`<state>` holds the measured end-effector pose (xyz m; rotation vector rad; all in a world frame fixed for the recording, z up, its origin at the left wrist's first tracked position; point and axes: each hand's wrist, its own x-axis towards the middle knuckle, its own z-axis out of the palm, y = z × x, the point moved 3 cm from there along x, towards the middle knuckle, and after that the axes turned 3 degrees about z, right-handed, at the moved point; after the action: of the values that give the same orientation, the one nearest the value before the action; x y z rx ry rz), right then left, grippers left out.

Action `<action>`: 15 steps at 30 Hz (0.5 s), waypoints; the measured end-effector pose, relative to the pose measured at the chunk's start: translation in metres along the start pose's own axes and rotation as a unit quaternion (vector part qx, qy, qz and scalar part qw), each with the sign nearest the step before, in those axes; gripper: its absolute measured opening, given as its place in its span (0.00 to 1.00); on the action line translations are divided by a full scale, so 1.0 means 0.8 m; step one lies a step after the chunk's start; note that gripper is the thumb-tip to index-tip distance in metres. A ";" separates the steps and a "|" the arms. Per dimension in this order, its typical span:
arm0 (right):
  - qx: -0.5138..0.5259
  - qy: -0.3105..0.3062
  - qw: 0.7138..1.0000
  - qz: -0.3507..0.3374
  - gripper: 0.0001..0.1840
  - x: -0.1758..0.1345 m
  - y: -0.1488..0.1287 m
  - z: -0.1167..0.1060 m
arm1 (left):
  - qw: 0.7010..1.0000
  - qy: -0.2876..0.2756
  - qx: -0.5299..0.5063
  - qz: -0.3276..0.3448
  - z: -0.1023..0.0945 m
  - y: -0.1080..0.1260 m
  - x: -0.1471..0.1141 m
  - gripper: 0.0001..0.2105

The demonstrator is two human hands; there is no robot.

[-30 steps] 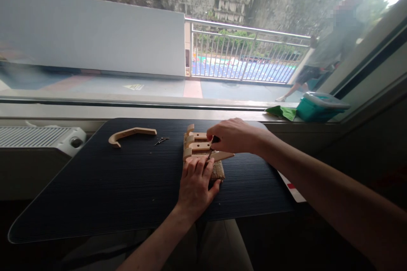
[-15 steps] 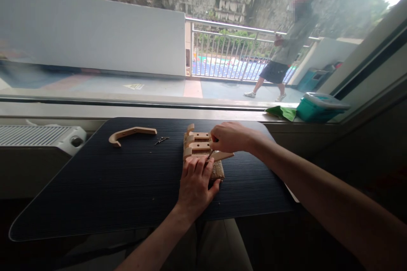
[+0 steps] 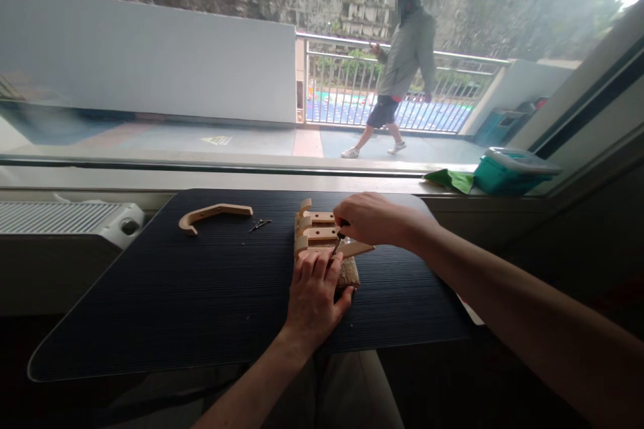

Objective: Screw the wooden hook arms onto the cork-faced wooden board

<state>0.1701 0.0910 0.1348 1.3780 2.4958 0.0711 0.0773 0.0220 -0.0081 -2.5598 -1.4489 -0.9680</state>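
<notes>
My right hand (image 3: 366, 218) is closed around the dark handle of a screwdriver (image 3: 339, 239), its thin shaft slanting down to the nearest wooden hook (image 3: 359, 250). My left hand (image 3: 316, 288) grips a rough-surfaced wooden board (image 3: 349, 273), fingers pressing on that nearest hook and thumb at the board's near edge. Two more wooden hooks (image 3: 322, 233) with dark holes lie side by side across the board, curled ends to the left. The screwdriver's tip is hidden by my left fingers. A separate curved wooden hook (image 3: 216, 210) lies on the table's left side.
Several small screws (image 3: 260, 224) lie on the dark table (image 3: 166, 301) between the loose hook and the board. A white radiator (image 3: 70, 218) stands at left. On the windowsill are a teal box (image 3: 513, 173) and green cloth (image 3: 449, 179). A person (image 3: 402, 53) walks outside the window.
The camera view has shifted slightly. My right hand stays on the screwdriver, its grip slightly turned, and my left hand keeps its place. The person outside has walked left.
</notes>
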 end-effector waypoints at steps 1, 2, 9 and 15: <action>0.000 0.001 1.000 0.003 0.13 0.001 0.000 0.001 | 1.000 -0.002 0.000 -0.001 0.000 0.000 0.000 0.24; 0.000 0.003 1.000 0.007 0.13 0.003 0.001 0.002 | 1.000 -0.003 0.001 -0.001 0.000 0.000 0.000 0.24; -0.005 -0.013 0.999 0.036 0.15 0.000 0.002 0.000 | 1.000 0.000 0.000 -0.001 0.000 0.000 -0.001 0.24; 0.000 -0.022 1.000 -0.012 0.13 -0.010 -0.004 -0.005 | 1.000 -0.001 0.001 -0.001 0.002 -0.001 -0.002 0.24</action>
<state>0.1702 0.0829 0.1397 1.3340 2.4755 0.0362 0.0770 0.0222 -0.0104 -2.5594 -1.4525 -0.9645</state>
